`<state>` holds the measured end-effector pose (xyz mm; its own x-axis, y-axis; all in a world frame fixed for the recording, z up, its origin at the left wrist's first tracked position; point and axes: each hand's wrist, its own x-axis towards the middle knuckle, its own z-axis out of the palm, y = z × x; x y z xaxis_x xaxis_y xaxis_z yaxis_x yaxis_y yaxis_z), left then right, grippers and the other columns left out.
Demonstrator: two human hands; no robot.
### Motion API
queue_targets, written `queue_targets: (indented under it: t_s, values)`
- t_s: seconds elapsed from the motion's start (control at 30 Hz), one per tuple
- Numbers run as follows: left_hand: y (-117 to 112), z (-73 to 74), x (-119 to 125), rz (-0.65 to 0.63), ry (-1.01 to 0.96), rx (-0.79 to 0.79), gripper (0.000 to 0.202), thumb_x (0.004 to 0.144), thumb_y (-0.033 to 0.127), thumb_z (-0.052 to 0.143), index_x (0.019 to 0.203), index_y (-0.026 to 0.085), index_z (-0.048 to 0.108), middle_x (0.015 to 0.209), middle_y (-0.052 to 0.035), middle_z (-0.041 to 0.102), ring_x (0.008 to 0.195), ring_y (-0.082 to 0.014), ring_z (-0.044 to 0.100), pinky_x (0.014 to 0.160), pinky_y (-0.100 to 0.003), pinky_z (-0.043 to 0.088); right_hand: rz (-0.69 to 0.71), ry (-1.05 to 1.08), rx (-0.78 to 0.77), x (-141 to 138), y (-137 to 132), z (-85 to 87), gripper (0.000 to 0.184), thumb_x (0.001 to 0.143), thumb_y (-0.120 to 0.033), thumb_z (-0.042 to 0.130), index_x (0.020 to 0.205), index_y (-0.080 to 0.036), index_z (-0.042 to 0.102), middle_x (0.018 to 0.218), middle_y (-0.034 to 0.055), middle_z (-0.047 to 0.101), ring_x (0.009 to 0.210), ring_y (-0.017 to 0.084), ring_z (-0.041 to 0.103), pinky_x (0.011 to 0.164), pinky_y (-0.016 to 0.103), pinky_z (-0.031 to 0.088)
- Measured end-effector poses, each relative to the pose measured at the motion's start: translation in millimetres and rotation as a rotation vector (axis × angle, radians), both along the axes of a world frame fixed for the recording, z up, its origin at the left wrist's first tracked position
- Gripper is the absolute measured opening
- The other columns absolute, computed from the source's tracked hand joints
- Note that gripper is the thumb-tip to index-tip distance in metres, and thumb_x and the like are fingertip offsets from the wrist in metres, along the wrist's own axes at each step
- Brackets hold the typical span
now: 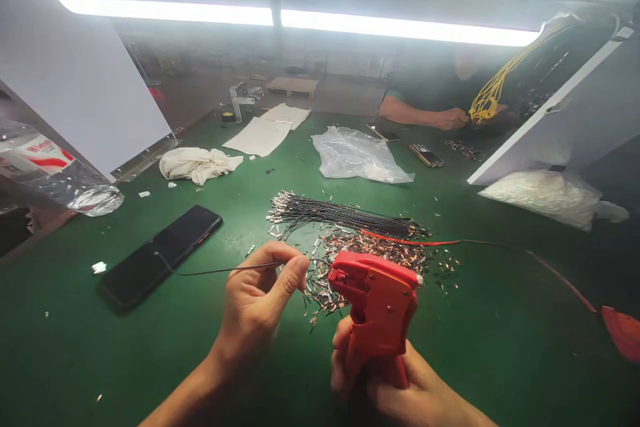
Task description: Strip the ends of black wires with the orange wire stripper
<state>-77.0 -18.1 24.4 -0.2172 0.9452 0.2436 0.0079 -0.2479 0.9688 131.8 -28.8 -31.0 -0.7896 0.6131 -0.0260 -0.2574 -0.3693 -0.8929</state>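
Observation:
Between thumb and forefinger, my left hand [260,300] pinches a thin black wire [210,273]. One part of the wire trails left over a black phone; its short end points toward the jaws of a red wire stripper [383,300]. My right hand [400,380] is wrapped round the stripper's handles, and the tool stands upright with its head to the left. Behind it lies a pile of cut wire scraps [320,287] with coppery and silvery bits. A bundle of black wires [340,212] rests just beyond the scraps, with shiny terminals at its left end.
The black phone [165,253] lies at left, near a clear plastic bottle [55,167]. Farther back are a cloth [200,163], white paper [267,130] and a plastic bag [357,153]. Across the green table [500,360], another person's hand [453,119] is near yellow wires [487,97].

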Motion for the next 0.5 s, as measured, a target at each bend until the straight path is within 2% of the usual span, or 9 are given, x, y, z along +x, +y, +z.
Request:
queue_targets:
  t_s: [0.17, 0.33, 0.5]
  values:
    - [-0.5, 2.4, 1.8, -0.037, -0.041, -0.025, 0.019, 0.088, 0.029, 0.065, 0.071, 0.020, 0.062, 0.063, 0.0030, 0.055, 0.064, -0.0099, 0.049, 0.061, -0.022, 0.039, 0.000, -0.079, -0.037, -0.4, -0.9, 1.3, 0.036, 0.083, -0.006, 0.057, 0.115, -0.021, 0.057, 0.096, 0.0063, 0.066, 0.087, 0.017, 0.061, 0.080, 0.032, 0.047]
    - [-3.3, 6.7, 5.0, -0.071, 0.018, -0.035, 0.018, 0.086, 0.026, 0.065, 0.070, 0.018, 0.063, 0.061, 0.0024, 0.055, 0.060, -0.0096, 0.050, 0.058, -0.022, 0.040, -0.063, -0.092, -0.083, -5.6, -3.2, -0.2, 0.023, 0.081, -0.024, 0.068, 0.102, -0.019, 0.061, 0.089, 0.0060, 0.065, 0.078, 0.019, 0.061, 0.076, 0.035, 0.050]
    - [-4.9, 8.6, 7.2, -0.028, 0.089, -0.011, 0.015, 0.084, 0.024, 0.064, 0.070, 0.019, 0.064, 0.062, 0.0017, 0.056, 0.060, -0.0101, 0.051, 0.055, -0.023, 0.040, -0.059, -0.088, -0.113, -7.7, -3.9, -3.5, 0.022, 0.081, -0.039, 0.068, 0.089, -0.019, 0.063, 0.080, 0.0046, 0.062, 0.071, 0.018, 0.057, 0.072, 0.034, 0.050]
